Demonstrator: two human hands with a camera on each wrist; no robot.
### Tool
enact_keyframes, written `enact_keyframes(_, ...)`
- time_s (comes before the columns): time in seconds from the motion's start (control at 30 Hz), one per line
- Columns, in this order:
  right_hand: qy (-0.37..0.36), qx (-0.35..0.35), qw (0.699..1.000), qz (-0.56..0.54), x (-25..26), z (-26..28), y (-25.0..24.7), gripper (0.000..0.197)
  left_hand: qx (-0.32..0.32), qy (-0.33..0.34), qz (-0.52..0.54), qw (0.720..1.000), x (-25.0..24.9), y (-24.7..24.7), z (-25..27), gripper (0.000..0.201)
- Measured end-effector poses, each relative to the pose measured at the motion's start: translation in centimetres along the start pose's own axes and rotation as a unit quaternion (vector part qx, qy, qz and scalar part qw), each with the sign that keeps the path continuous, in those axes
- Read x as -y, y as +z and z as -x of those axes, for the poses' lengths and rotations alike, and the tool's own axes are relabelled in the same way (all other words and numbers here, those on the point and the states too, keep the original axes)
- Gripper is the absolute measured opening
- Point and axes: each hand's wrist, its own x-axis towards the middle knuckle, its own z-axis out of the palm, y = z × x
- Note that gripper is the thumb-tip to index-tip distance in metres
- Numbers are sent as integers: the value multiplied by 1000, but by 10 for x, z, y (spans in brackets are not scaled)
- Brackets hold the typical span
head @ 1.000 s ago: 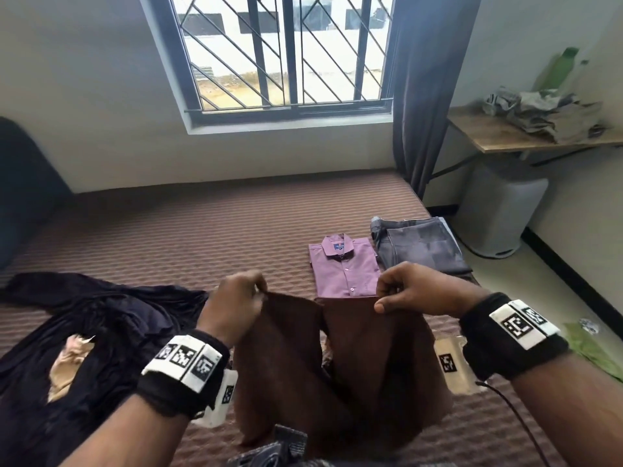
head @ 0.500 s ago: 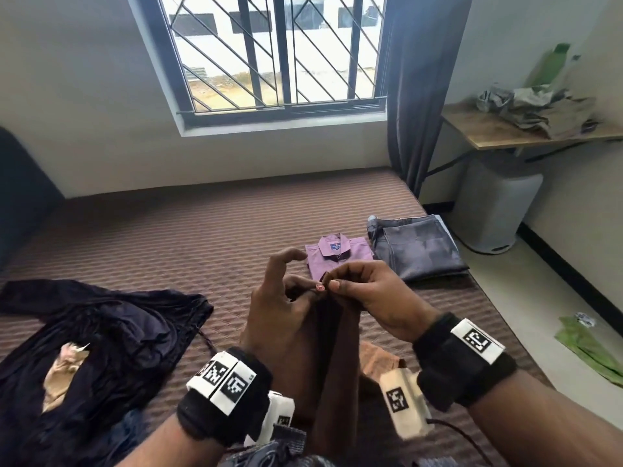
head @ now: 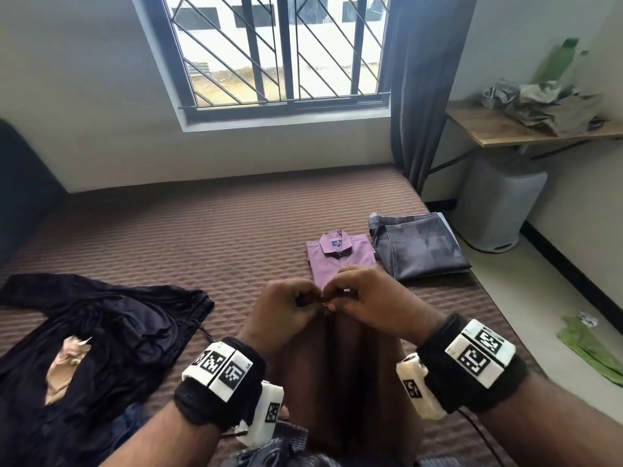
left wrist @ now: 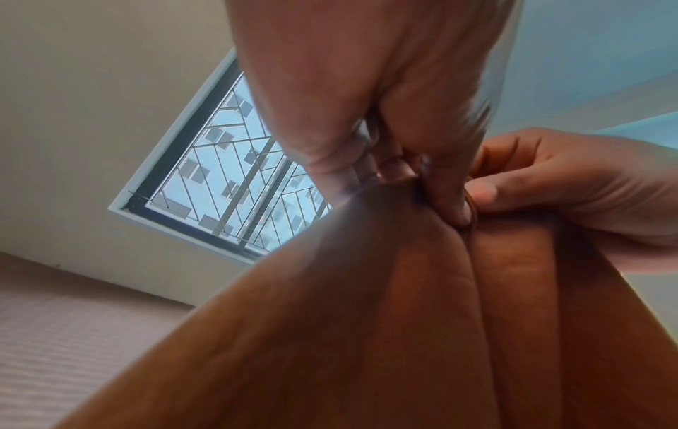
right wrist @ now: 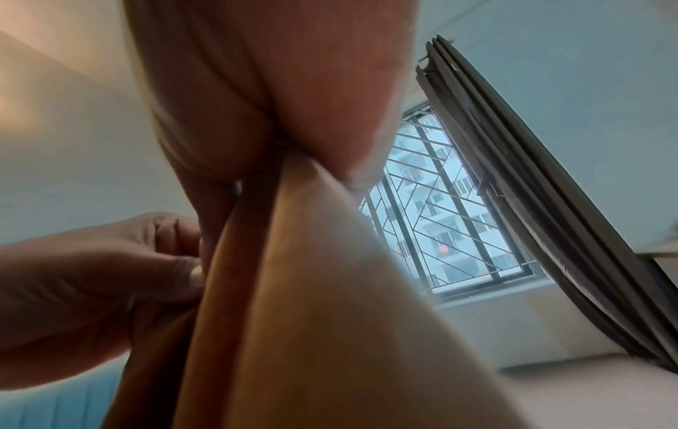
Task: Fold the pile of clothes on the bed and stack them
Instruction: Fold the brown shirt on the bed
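A brown garment (head: 340, 375) hangs folded lengthwise in front of me over the bed. My left hand (head: 286, 310) and right hand (head: 367, 298) meet at its top edge, both pinching the cloth together. The left wrist view has the brown garment (left wrist: 366, 319) gathered under my left hand (left wrist: 422, 174), and the right wrist view has the garment (right wrist: 312, 290) pinched by my right hand (right wrist: 286, 139). A folded purple shirt (head: 340, 257) and folded grey trousers (head: 418, 251) lie side by side on the bed beyond my hands. A dark unfolded pile (head: 91, 342) lies at the left.
The bed (head: 202, 237) has a brown patterned cover. A tan cloth (head: 65, 365) pokes out of the dark pile. A window (head: 279, 52) and curtain (head: 424, 89) are ahead. A wooden shelf (head: 505, 129) with crumpled clothes and a white bin (head: 499, 210) stand at the right.
My hands, held apart with the brown garment spread between them, came together at the middle, folding the garment in half lengthwise.
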Motion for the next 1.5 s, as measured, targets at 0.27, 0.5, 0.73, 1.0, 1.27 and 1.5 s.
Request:
enact_keyframes(0.27, 81, -94, 981, 148, 12, 0, 16, 11, -30, 25, -15, 999, -4, 10, -1, 26)
enact_keyframes(0.5, 115, -87, 973, 181, 3, 2, 7, 15, 32, -35, -23, 999, 15, -16, 0, 47)
enact_keyframes(0.73, 95, 39, 990, 96, -21, 6, -20, 6, -73, -50, -174, 981, 37, -32, 6, 38)
enact_keyframes(1.0, 144, -7, 983, 115, -64, 9, -30, 26, 159, 33, -51, 985, 4, -11, 3, 35)
enact_keyframes(1.27, 158, -49, 981, 106, -68, 21, -35, 38, 283, -159, -40, 945, 25, -41, 1, 39)
enact_keyframes(1.5, 174, 59, 981, 64, -62, 29, -34, 23, -107, -62, -268, 955, 30, -47, 7, 26)
